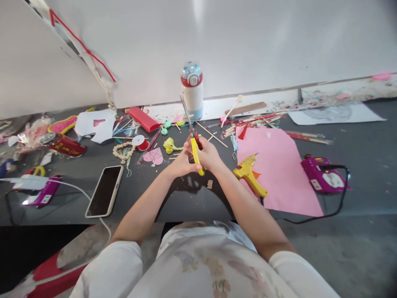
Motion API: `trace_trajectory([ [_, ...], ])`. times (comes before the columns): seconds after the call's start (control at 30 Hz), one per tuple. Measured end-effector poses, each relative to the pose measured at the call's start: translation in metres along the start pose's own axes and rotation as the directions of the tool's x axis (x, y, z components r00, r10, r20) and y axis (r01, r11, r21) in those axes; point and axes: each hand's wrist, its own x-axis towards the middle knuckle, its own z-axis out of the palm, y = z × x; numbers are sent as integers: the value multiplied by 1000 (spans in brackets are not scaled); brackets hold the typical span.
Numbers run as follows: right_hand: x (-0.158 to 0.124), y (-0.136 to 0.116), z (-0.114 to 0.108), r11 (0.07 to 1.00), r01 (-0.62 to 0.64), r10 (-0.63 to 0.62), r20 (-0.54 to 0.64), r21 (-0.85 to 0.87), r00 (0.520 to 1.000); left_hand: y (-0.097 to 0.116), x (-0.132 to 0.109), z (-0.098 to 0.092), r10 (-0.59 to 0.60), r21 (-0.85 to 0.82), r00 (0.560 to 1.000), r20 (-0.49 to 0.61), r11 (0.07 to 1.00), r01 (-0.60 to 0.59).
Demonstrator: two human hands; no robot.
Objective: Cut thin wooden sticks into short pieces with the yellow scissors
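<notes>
Both my hands meet above the table around a pair of scissors (196, 154) with yellow and red handles, the blades pointing up and away from me. My left hand (183, 162) closes on the yellow handle, its thumb against the lower end. From the other side my right hand (210, 156) grips the handles near the pivot. Whether anything small sits between the blades cannot be made out. Several short wooden pieces (210, 184) lie just below my right hand. A yellow pipe-cleaner-like shape (171, 145) and thin sticks (212, 134) lie close to the hands.
A bottle (194, 93) stands behind the hands. To the right, a yellow glue gun (250, 174) rests on pink paper (285, 165), beside a purple power strip (324, 174). At left are a phone (105, 190), a thread spool (141, 142) and a red can (63, 145).
</notes>
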Motion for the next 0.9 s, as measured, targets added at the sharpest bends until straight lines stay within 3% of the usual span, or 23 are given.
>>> trace_trajectory([
  [0.37, -3, -6, 1, 999, 14, -15, 14, 28, 1000, -16, 4, 21, 86, -38, 955, -285, 994, -101],
  [0.7, -5, -7, 1, 999, -7, 7, 1, 54, 1000, -16, 2, 24, 71, -70, 941, -332, 993, -99],
  [0.9, -2, -6, -3, 1000, -26, 26, 34, -12, 999, -20, 2, 19, 15, -70, 971, -237, 997, -32],
])
